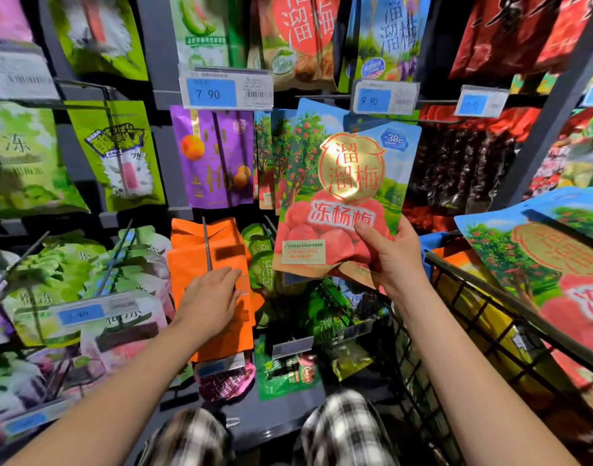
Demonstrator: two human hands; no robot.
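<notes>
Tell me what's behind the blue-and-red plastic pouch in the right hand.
Matching tree-printed pouches hang behind the blue-and-red plastic pouch at its left edge; whatever lies directly behind is covered.

The person wears trousers [345, 428] in a black-and-white check, broad dark and pale squares crossed by grey bands, a little blurred; the cloth shows over both knees at the bottom edge of the view. Both forearms are bare up to the frame edge. The left hand [211, 297] and right hand [396, 257] are bare too, the right thumb with a short plain nail
</notes>
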